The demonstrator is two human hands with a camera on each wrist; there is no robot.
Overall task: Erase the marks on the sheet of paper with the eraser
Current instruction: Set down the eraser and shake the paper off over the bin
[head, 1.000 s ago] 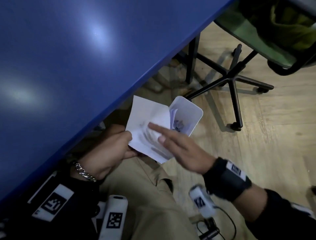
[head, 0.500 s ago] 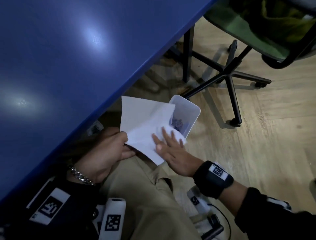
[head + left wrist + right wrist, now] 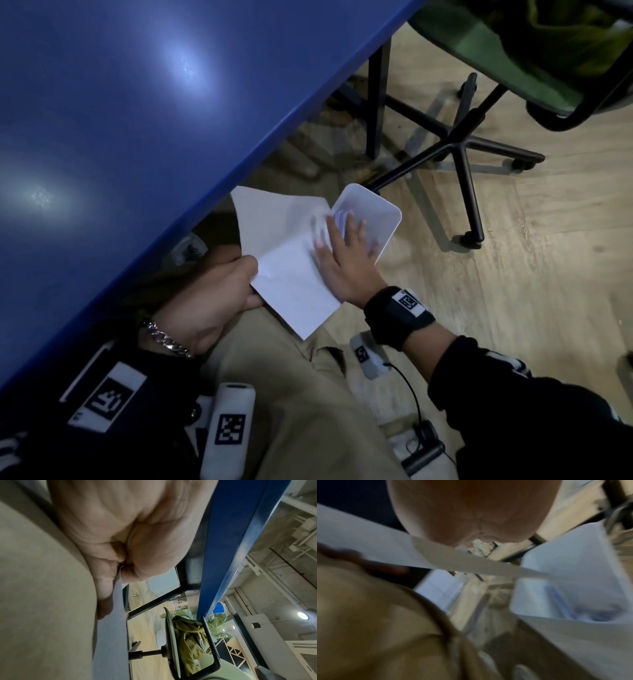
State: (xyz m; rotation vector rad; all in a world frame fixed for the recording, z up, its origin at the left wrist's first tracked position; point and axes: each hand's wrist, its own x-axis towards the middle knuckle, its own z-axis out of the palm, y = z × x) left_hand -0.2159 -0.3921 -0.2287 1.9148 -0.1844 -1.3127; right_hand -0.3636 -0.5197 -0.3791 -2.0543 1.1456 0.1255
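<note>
The left hand (image 3: 209,301) makes the grip: thumb above and curled fingers beneath pinch the near left corner of the sheet of paper (image 3: 284,270), and the left wrist view shows the sheet's edge (image 3: 118,582) caught between thumb and forefinger, the hand resting against a khaki trouser leg (image 3: 294,394). The right hand (image 3: 346,257) lies flat on top of the sheet with fingers straight and spread; its fingertips reach past the paper's far edge and over the mouth of a small white plastic bin (image 3: 383,209). Motion blur smears those fingers, and the right wrist view is too blurred to show more than the paper's edge (image 3: 471,562) beneath the palm (image 3: 471,507) and the pale bin wall (image 3: 573,561) beside it. The sheet is held in the air over the lap, below the edge of the blue tabletop (image 3: 144,120), and tilts down toward the bin, whose rim its far right edge meets. Faint grey smudges show on the paper near the fingers. No eraser can be made out in any view. Just beyond the bin stands the black five-star base of an office chair (image 3: 459,150) on a light wooden floor (image 3: 548,274), the chair's green seat (image 3: 486,44) carrying an olive garment (image 3: 190,642). A black table leg (image 3: 376,102) comes down behind the bin. A chain bracelet (image 3: 164,337) circles the left wrist.
</note>
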